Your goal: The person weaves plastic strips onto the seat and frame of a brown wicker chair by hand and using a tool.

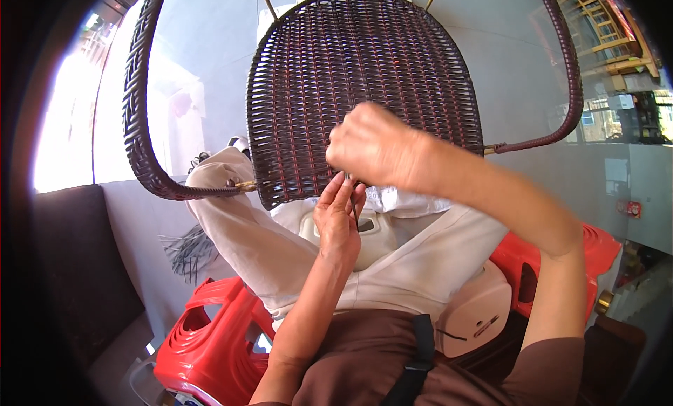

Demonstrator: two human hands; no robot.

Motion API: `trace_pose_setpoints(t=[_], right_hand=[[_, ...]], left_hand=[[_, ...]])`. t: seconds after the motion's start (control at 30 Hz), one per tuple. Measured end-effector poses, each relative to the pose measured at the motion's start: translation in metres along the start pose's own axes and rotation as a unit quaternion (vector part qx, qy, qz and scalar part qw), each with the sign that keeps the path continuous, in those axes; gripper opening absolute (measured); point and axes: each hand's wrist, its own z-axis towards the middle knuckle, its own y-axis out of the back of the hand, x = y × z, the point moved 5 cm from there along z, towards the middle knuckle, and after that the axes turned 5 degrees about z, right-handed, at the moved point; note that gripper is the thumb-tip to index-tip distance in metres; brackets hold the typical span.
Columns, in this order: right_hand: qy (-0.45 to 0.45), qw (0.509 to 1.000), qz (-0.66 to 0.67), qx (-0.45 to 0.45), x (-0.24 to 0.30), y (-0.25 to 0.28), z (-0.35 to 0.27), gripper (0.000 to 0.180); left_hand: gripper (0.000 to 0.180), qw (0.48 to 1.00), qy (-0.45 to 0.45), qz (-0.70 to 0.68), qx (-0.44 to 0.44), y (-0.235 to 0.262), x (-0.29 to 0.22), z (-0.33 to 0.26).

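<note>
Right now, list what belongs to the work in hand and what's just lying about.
In the work:
dark woven panel with side loops
dark strand in the left hand
possibly the strand bundle at left

Apparently lying about:
red stool at left
red stool at right
slatted wooden frame, upper right

Behind the fingers [339, 187] I see a brown short-sleeved shirt [350, 364] with a black strap [420, 343]; below them, cream trousers [270, 255].

Bright daylight, blown out far left of the left hand [336, 215]. Right hand [371, 145] slightly motion-blurred. Glints on wicker panel [364, 63] beyond hands. Fisheye bend, black vignette at rim.
</note>
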Motion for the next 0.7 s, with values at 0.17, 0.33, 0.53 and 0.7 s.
trace_pose_setpoints(t=[0.17,0.33,0.53,0.7], right_hand=[[-0.01,1.0,-0.016,0.024,-0.009,0.0,-0.005,0.01],[0.011,1.0,0.001,0.024,-0.009,-0.01,-0.011,0.012],[-0.004,1.0,-0.001,0.009,0.004,-0.004,-0.002,0.01],[0.033,0.999,-0.006,-0.038,0.008,-0.009,0.013,0.009]], left_hand=[[0.029,1.0,0.001,0.002,0.009,-0.001,0.002,0.001],[0.03,1.0,0.001,0.005,-0.001,0.0,0.0,-0.001],[0.028,1.0,-0.003,0.008,0.002,0.002,0.002,0.002],[0.024,0.999,-0.018,0.015,0.025,0.0,-0.001,0.0]])
